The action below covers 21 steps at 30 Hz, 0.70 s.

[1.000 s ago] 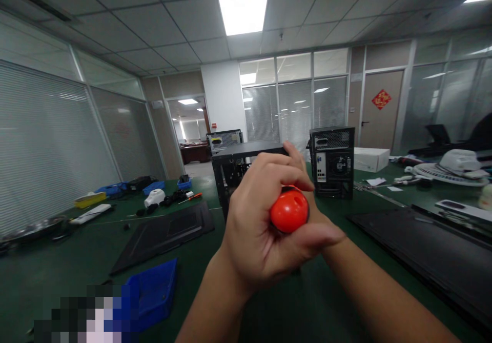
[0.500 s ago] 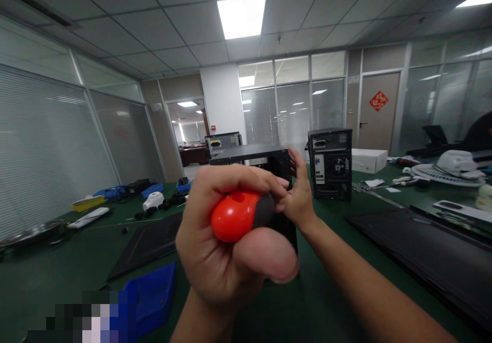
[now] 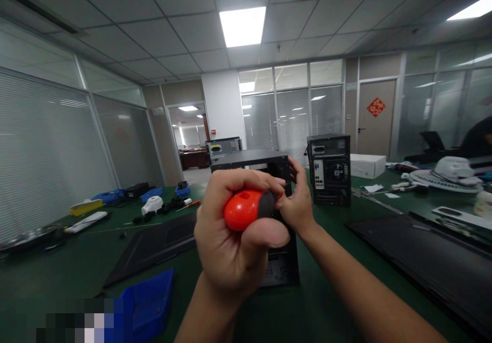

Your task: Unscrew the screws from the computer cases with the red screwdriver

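Left hand (image 3: 234, 250) sits close to the camera, fist wrapped around the orange-and-black screwdriver handle (image 3: 246, 209). Fingers curl over the top, thumb pressed underneath, so the rounded orange end faces the camera. The shaft runs away toward the case; its tip is hidden behind the hands.

Right hand (image 3: 295, 204) is just beyond the handle, at the front upper edge of the black computer case (image 3: 265, 161). Its fingers are bunched together near where the shaft would be, pinching something small or steadying the shaft; cannot tell which. The hold looks like a brace: one hand driving, the other guiding at the point of contact.

The case stands upright on the green surface (image 3: 323, 302), mid-frame, open side toward the person.

Around it:
- a flat black side panel (image 3: 154, 243) lies to the left, near the case
- a second dark panel (image 3: 430, 258) lies to the right, well apart
- a blue parts bin (image 3: 149, 302) sits at lower left, near the left forearm
- another tower case (image 3: 329, 167) stands behind and to the right, rear ports showing
- a white box (image 3: 367, 165) lies beyond it

Open green surface lies directly in front of the case and between the forearms; the panels crowd either flank.
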Available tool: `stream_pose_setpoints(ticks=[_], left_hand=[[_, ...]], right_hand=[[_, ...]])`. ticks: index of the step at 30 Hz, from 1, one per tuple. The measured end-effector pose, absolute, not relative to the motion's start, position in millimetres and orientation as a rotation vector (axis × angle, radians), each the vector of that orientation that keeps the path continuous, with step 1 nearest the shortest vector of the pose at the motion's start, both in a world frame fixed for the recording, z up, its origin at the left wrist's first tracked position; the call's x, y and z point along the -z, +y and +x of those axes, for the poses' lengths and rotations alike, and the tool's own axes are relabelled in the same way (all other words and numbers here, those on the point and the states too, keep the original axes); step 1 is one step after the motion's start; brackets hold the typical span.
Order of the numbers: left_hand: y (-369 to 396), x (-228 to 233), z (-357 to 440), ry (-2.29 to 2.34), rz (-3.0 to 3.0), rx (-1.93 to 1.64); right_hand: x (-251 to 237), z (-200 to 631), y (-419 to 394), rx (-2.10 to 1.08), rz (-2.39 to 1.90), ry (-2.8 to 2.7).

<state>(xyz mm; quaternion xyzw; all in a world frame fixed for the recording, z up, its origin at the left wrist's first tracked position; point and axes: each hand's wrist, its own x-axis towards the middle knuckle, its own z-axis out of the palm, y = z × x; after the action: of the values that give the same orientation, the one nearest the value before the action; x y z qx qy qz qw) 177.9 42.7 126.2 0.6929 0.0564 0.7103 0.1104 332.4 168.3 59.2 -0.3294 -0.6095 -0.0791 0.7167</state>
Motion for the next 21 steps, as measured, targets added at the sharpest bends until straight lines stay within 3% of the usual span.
stream_pose_setpoints(ticks=[13, 21], left_hand=[[54.2, -122.7, 185.3, 0.001, 1.962, -2.119], [49.9, -122.7, 182.7, 0.130, 2.057, -2.105]], right_hand=[[-62.1, 332.0, 165.5, 0.162, -0.737, -1.339], [-61.8, 332.6, 166.2, 0.140, -0.736, -1.343]])
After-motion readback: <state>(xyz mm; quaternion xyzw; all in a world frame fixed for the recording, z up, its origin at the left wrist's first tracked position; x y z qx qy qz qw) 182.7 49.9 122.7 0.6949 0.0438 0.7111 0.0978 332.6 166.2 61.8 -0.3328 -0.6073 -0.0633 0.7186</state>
